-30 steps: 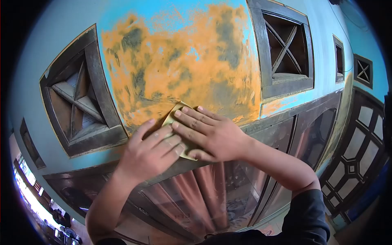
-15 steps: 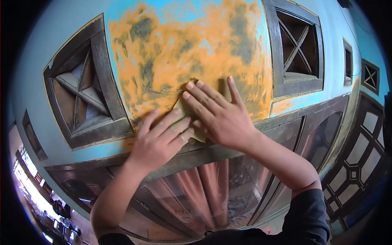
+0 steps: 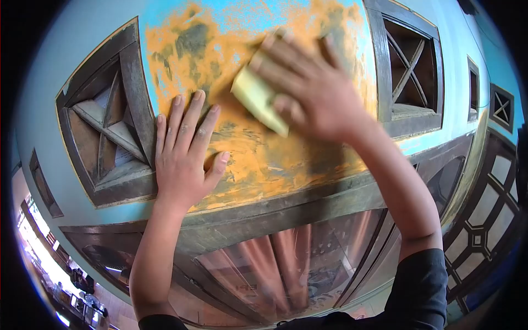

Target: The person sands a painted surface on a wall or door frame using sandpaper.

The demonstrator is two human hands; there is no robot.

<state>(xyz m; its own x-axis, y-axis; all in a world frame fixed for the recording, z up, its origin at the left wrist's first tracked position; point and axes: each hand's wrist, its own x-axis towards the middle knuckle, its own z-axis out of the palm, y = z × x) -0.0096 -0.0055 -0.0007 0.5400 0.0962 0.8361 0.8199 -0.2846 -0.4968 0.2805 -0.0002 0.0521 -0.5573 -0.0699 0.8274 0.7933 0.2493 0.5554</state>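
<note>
Against the wall, my right hand [image 3: 316,93] grips a folded, pale yellow sheet of sandpaper [image 3: 254,96] between thumb and fingers. The hand is blurred by motion. Part of the sheet hangs out to the left of the thumb. Beneath both hands is an orange wall patch [image 3: 242,190], mottled with grey smears and bits of light blue. My left hand [image 3: 181,159] rests flat on the patch's left side, fingers spread and pointing up, with nothing in it. Pale dust marks show on its fingers.
Wooden vent frames with crossed bars stand to the left [image 3: 132,71] and right [image 3: 379,66] of the patch. Below runs a dark wooden beam [image 3: 264,217], over glass with reddish curtains [image 3: 286,269] behind it. A panelled door [image 3: 478,239] is at far right.
My right hand has moved up with the sandpaper. The left hand has come off the sheet and shifted up and left, now spread on the wall.
</note>
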